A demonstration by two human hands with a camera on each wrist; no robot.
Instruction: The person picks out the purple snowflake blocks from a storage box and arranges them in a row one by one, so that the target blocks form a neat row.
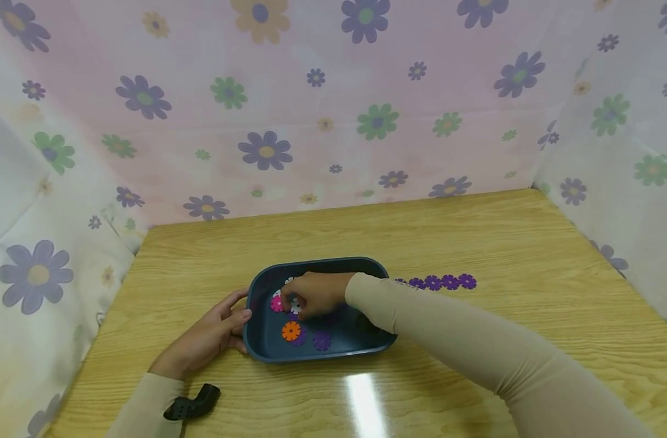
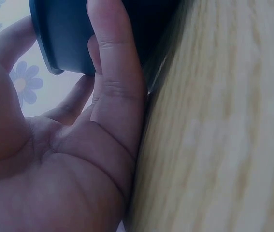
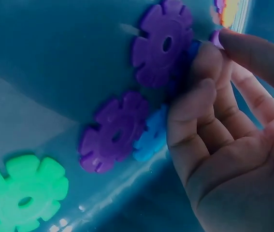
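Observation:
A dark blue bin [image 1: 322, 356] holds several flower-shaped discs. My left hand [image 1: 215, 334] grips the bin's left end, its thumb at the rim and its fingers against the outer wall [image 2: 69, 38]. Inside, my right hand [image 1: 314, 293] reaches down with bent fingers, pinching a purple disc [image 3: 215, 38] that is mostly hidden by the fingertips. Around it lie a pink disc [image 1: 277, 303], a white disc [image 1: 296, 306], an orange disc [image 1: 291, 331] and a purple disc [image 1: 322, 340]. Nearer the right wrist are a blue disc [image 3: 151, 135] and a green disc [image 3: 24, 193].
A row of purple discs [image 1: 450, 281] lies on the wooden table [image 1: 476, 231] right of the bin, partly behind the right sleeve. A black strap piece [image 1: 193, 404] is by the left wrist. Flower-printed cloth [image 1: 322, 146] closes off the back and sides.

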